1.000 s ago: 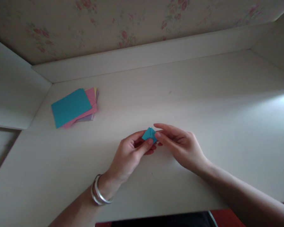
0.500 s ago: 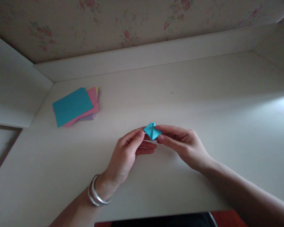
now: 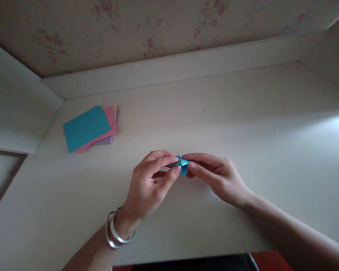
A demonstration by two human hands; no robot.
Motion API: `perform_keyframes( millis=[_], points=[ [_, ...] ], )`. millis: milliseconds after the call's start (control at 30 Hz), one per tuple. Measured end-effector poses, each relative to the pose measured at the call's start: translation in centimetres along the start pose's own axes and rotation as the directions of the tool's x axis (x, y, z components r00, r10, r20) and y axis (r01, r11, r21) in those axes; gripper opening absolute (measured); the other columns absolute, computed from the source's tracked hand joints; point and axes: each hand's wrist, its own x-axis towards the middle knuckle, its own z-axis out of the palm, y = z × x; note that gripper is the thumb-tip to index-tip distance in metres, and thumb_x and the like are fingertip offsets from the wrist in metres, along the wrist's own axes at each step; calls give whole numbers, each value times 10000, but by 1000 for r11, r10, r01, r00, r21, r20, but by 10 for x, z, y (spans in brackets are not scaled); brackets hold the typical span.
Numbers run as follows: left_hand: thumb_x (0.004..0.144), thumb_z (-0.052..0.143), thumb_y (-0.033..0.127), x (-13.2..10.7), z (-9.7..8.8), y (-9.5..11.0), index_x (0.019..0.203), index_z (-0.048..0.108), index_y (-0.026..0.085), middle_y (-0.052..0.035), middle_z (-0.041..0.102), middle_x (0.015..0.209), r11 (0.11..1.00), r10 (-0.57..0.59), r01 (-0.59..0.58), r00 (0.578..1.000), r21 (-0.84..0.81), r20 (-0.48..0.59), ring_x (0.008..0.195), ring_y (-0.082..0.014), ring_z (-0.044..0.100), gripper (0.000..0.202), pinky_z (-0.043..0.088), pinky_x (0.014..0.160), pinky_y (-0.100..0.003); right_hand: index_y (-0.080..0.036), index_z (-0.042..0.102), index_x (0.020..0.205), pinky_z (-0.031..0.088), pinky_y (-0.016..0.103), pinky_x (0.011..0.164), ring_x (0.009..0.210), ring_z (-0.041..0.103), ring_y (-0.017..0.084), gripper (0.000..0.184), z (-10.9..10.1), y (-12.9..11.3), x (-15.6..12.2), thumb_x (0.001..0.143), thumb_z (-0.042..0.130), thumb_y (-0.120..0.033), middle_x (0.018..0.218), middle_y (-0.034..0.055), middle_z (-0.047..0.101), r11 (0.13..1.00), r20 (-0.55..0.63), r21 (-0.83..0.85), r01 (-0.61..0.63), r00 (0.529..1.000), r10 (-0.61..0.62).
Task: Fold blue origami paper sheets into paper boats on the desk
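Observation:
Between my two hands is a small piece of folded blue paper [image 3: 183,162], with creased faces and a lower flap that points towards me. My left hand [image 3: 151,180] pinches its left side, thumb below and forefinger on top. On the right side, the thumb and forefinger of my right hand [image 3: 219,175] grip the paper's edge. Fingertips cover both ends of the paper, so its full shape is hidden. Two silver bangles [image 3: 115,233] circle my left wrist.
A loose stack of coloured paper sheets [image 3: 86,128], blue on top with pink, yellow and purple beneath, lies at the left of the white table [image 3: 214,233]. A white ledge [image 3: 169,67] and a flowered wall [image 3: 124,30] close off the back.
My left forefinger has come over the top of the folded paper and the left thumb has shifted right. The paper has tilted, and a flap now shows below. My right hand keeps its grip.

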Motion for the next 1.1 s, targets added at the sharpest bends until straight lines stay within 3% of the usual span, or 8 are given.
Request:
perform_keyframes(
  millis=[167, 267, 367, 467, 600, 800, 967, 1100],
  points=[
    [867, 706, 66, 1, -2, 0, 1080, 751, 201, -71, 728, 1121, 945, 282, -280, 959, 168, 15, 1030, -160, 704, 256, 593, 929, -269, -247, 746, 1153, 580, 227, 723, 885, 719, 153, 259, -1, 1, 0, 909, 704, -174, 1052, 40, 766, 922, 60, -260, 288, 958, -282],
    [861, 715, 66, 1, -2, -2, 1060, 762, 207, -80, 726, 1167, 939, 298, -295, 955, 176, 7, 1042, -164, 709, 248, 597, 923, -274, -266, 740, 1173, 584, 229, 764, 921, 725, 153, 302, -3, 3, 1, 910, 694, -122, 1065, 37, 765, 838, 83, -335, 430, 900, -428],
    [856, 737, 114, 2, -1, -2, 1040, 777, 230, -70, 748, 1160, 965, 240, -237, 971, 111, -15, 1010, -171, 731, 221, 620, 864, -264, -263, 739, 1178, 596, 237, 807, 953, 735, 165, 320, -5, 4, 1, 901, 703, -107, 1085, 42, 769, 791, 79, -374, 485, 866, -493],
    [842, 762, 161, 2, -1, 1, 1035, 789, 274, -30, 795, 1052, 987, 155, -155, 988, 43, -5, 912, -172, 761, 225, 633, 822, -267, -268, 751, 1158, 614, 262, 800, 941, 746, 186, 291, -6, 3, 1, 899, 713, -139, 1080, 46, 776, 788, 77, -385, 480, 868, -491],
    [830, 775, 180, 2, -2, 6, 983, 808, 314, -7, 806, 1018, 996, 50, -50, 999, 70, 2, 875, -186, 771, 207, 631, 836, -293, -265, 782, 1086, 621, 294, 770, 908, 750, 210, 203, -6, -1, 1, 907, 714, -199, 1048, 61, 780, 804, 81, -390, 450, 886, -456],
    [861, 743, 172, 2, -1, 11, 983, 809, 299, -2, 803, 1039, 999, -29, 30, 999, -15, 38, 948, -165, 757, 188, 601, 884, -257, -217, 788, 1020, 605, 305, 798, 903, 736, 205, 139, -3, -6, -1, 930, 682, -209, 1018, 76, 775, 852, 61, -353, 386, 918, -391],
    [878, 726, 182, 1, 2, 11, 998, 798, 286, -2, 795, 1067, 998, -48, 49, 999, -44, 15, 987, -167, 741, 174, 582, 918, -272, -210, 748, 1008, 595, 257, 668, 766, 730, 172, 111, 2, -2, -5, 925, 694, -259, 897, 45, 772, 924, -81, -288, 253, 955, -287],
    [890, 715, 201, -4, 6, 12, 955, 794, 266, -12, 786, 1110, 992, -117, 116, 993, -54, -15, 1012, -190, 740, 121, 583, 928, -293, -211, 735, 966, 600, 261, 703, 782, 737, 173, 78, 8, 1, -7, 922, 695, -262, 896, 43, 780, 925, -95, -300, 232, 958, -272]
  ],
)
